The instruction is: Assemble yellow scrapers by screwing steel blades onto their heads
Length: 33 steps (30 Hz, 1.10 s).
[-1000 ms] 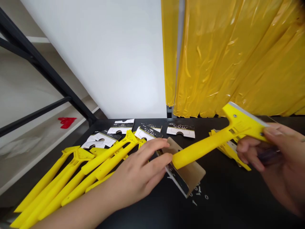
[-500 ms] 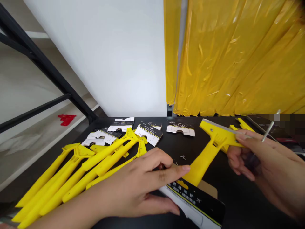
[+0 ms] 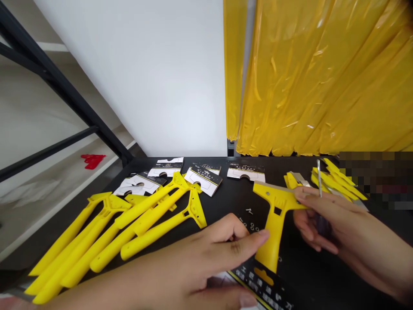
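A yellow scraper with a metal blade along its head spans the space between my hands. My right hand pinches the right end of its head, thumb on top. The same hand keeps a screwdriver in its curled fingers, shaft pointing up and dark handle mostly hidden. My left hand grips a black-and-white packaging card, its index finger lying against the scraper's handle. The handle's lower end goes out of sight behind the card. Small screws and washers lie beyond my left hand.
Several yellow scraper handles lie piled at the left. More packaging cards are spread along the back of the black table. At the right lie more yellow scrapers. A white panel and yellow plastic sheeting stand behind.
The scraper has moved left and turned more upright, along with my right hand and the screwdriver. The packaging card has dropped lower in view. Washers and the right-hand scrapers are now uncovered.
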Available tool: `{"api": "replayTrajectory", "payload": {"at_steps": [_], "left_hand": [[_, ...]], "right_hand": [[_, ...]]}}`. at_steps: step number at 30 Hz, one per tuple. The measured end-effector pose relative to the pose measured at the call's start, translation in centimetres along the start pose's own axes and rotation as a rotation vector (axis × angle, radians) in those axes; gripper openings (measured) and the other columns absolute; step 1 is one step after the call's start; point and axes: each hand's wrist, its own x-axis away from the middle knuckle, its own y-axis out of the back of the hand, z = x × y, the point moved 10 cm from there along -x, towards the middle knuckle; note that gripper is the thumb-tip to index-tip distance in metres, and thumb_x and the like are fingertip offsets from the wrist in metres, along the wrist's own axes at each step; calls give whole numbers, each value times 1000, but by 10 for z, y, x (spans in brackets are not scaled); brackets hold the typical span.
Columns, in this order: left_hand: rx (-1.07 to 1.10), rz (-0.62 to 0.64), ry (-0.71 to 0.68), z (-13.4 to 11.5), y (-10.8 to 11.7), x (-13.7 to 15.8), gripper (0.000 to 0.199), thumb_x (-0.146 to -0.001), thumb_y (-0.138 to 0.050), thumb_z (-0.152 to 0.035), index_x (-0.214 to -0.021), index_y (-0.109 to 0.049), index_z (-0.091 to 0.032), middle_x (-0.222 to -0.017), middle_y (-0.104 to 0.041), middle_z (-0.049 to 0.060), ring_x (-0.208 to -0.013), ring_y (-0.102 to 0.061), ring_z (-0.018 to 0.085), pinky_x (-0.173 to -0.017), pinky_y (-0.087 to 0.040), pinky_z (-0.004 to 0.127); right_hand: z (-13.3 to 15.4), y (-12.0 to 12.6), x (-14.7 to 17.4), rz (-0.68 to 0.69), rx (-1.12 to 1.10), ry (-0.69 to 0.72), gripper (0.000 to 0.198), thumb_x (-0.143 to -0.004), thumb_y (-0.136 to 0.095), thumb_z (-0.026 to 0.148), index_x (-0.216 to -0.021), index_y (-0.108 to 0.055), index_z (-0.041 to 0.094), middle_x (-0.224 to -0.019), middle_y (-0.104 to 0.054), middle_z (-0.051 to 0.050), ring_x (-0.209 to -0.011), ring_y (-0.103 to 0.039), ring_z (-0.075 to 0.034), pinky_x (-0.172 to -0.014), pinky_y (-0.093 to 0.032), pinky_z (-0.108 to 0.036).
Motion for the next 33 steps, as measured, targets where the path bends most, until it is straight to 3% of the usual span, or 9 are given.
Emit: {"api": "replayTrajectory", "payload": {"at_steps": [5, 9, 15, 18, 20, 22, 25, 29, 33], "left_hand": [[-37, -116, 41, 1, 1, -1, 93, -107, -69, -15, -184, -24, -42, -127, -55, 8, -112, -60, 22, -101, -60, 34], [-16, -276, 129, 14, 9, 4, 97, -106, -74, -21, -183, -21, -46, -141, -51, 9, -130, -54, 26, -120, -51, 46], [488, -562, 648, 69, 29, 34, 72, -106, -69, -68, -170, -55, -37, -159, -57, 12, -142, -56, 36, -123, -47, 55], [447, -578, 657, 63, 49, 38, 72, -101, -72, -75, -160, -67, -34, -153, -67, 12, -144, -59, 34, -120, -50, 47], [388, -489, 619, 55, 55, 35, 67, -100, -69, -80, -141, -79, -28, -128, -77, 11, -118, -73, 29, -100, -60, 39], [463, -180, 662, 51, 29, 30, 76, -99, -59, -89, -109, -86, -20, -98, -79, 11, -81, -75, 24, -76, -62, 34], [667, 132, 691, 42, -17, 29, 76, -92, -69, -90, -111, -87, -19, -100, -82, 12, -87, -79, 26, -83, -64, 35], [949, 68, 518, 31, -42, 8, 56, -91, -86, -70, -119, -88, -21, -114, -85, 9, -123, -78, 32, -117, -54, 39], [1006, -34, 586, 44, -51, 5, 46, -93, -91, -55, -124, -88, -22, -120, -87, 13, -111, -84, 28, -103, -63, 35]], "right_hand": [[-3, -19, 3, 146, -15, -14, 65, -93, -72, 81, -68, -65, 22, -60, -65, -4, -48, -44, -13, -49, -34, -27], [-4, -17, 2, 138, -29, -8, 69, -90, -72, 86, -66, -67, 21, -65, -67, -5, -52, -47, -14, -50, -38, -27], [3, 4, 1, 23, -40, 33, 73, -93, -68, 81, -53, -66, 21, -59, -59, -5, -53, -47, -15, -51, -39, -28], [6, 9, 1, -3, -46, 39, 76, -91, -66, 85, -50, -65, 21, -55, -56, -5, -50, -45, -15, -50, -37, -30], [7, 12, 2, -35, -66, 38, 76, -87, -68, 88, -49, -65, 22, -53, -58, -5, -49, -46, -16, -50, -37, -31], [11, 16, 4, -78, -94, 51, 75, -84, -69, 90, -50, -65, 23, -53, -59, -6, -48, -46, -17, -49, -38, -31], [17, 17, 8, -124, -115, 79, 74, -78, -73, 93, -52, -64, 25, -54, -61, -6, -47, -48, -18, -45, -37, -31], [15, 3, 13, -69, -101, 111, 70, -73, -79, 94, -64, -64, 26, -54, -59, -3, -49, -47, -18, -43, -34, -27], [5, -19, 18, 84, -29, 140, 63, -92, -71, 86, -78, -64, 25, -60, -60, 0, -53, -48, -15, -48, -41, -24]]}}
